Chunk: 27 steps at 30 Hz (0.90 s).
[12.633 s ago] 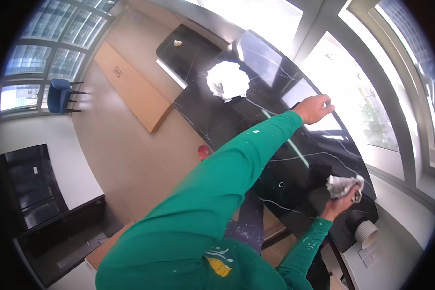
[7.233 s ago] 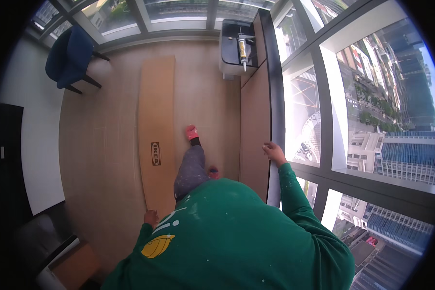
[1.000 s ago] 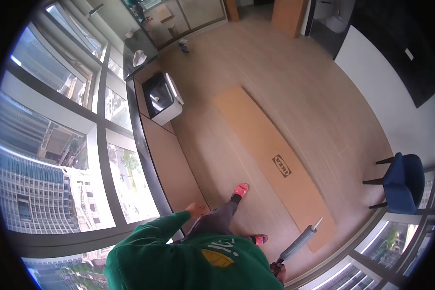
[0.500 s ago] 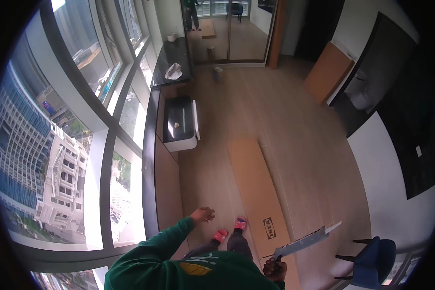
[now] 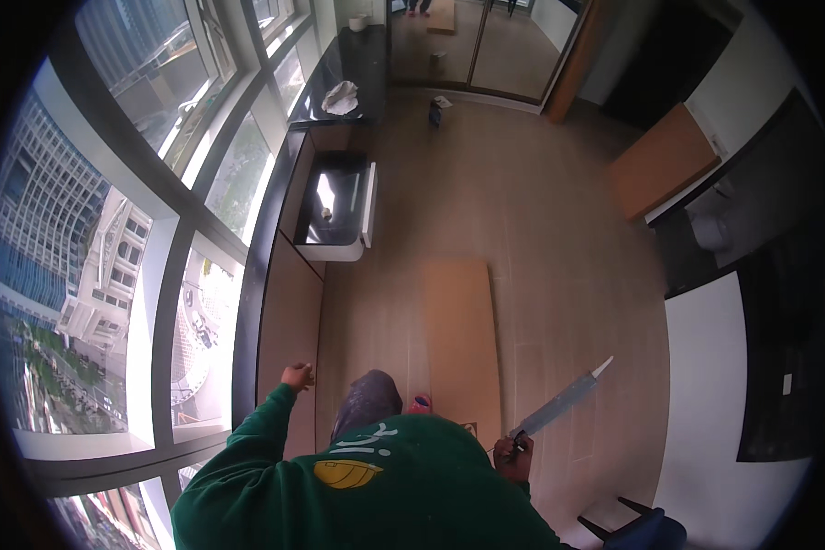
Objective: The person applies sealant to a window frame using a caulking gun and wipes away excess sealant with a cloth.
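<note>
My right hand is closed round the handle of a caulking gun. The gun is grey and slants up and to the right, ending in a white nozzle. It hangs above the floor, to the right of a long flat cardboard box. Out to the left, by the low wooden cabinet front under the windows, is my left hand. Its fingers are curled in, and nothing shows in them.
A white-edged unit with a glossy black top juts out on the left. Beyond it, crumpled white material lies on a black counter. Mirrored doors stand at the far end. A dark blue chair is at lower right.
My left hand has moved left, toward the cabinet, and its fingers have curled in. The caulking gun has shifted up and left with my right hand. My leg has stepped forward; the view has turned.
</note>
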Available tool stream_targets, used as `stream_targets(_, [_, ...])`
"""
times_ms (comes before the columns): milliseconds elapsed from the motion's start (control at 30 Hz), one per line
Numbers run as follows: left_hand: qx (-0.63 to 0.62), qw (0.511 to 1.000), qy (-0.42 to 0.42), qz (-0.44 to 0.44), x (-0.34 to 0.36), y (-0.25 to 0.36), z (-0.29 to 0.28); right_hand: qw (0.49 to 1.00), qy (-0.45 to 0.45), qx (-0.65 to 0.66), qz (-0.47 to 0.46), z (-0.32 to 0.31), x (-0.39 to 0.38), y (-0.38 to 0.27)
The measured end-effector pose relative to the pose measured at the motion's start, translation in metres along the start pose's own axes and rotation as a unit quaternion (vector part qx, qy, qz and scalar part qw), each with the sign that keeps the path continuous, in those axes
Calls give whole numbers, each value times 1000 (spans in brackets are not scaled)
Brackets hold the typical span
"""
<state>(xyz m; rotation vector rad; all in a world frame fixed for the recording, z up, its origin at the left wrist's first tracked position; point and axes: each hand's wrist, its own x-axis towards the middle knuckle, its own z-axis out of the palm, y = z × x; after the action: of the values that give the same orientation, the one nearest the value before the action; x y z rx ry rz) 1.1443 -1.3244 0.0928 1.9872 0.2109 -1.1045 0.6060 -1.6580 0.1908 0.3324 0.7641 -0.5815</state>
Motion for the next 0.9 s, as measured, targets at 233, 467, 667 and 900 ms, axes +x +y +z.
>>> stream_targets(233, [39,972,67,-224,-25,-60,-53,996,-83,-15,42,156,132,-27])
stream_targets(467, [1,990,48,-135,78,57,5,990,-113,-67,57,325,259,-20])
stream_targets(667, [-17,994,43,104,285,335,2,986,-136,-43,85,481,349,-13])
stream_targets(900, [-293,942,-23,161,367,667,23,959,-253,-130,-11,660,436,-35])
